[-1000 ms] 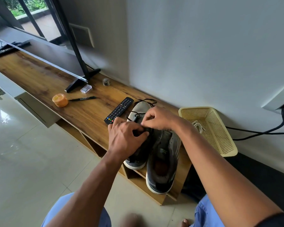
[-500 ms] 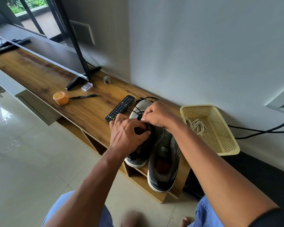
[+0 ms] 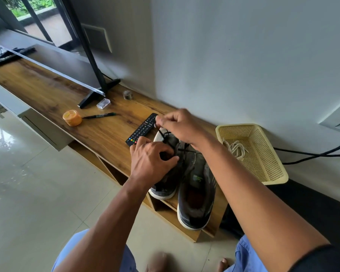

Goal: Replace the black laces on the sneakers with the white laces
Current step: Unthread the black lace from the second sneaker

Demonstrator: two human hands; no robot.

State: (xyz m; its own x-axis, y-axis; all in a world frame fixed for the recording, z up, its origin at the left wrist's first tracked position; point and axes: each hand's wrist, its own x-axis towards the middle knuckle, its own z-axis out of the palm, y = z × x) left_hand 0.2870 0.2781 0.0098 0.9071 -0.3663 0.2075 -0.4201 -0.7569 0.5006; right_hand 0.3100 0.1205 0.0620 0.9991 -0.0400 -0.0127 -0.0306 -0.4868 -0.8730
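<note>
Unlacing the left dark grey sneaker (image 3: 166,179)

I see right hand (image 3: 182,126) pinching its thin black lace (image 3: 165,137) toward 11 o'clock; left hand (image 3: 151,161) grips the shoe.

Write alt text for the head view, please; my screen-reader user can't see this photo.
A person's right hand pulls a black lace up out of the left sneaker while the left hand grips that shoe; the right sneaker sits beside it on a wooden shelf. White laces lie in a yellow basket to the right; a remote lies left.
</note>
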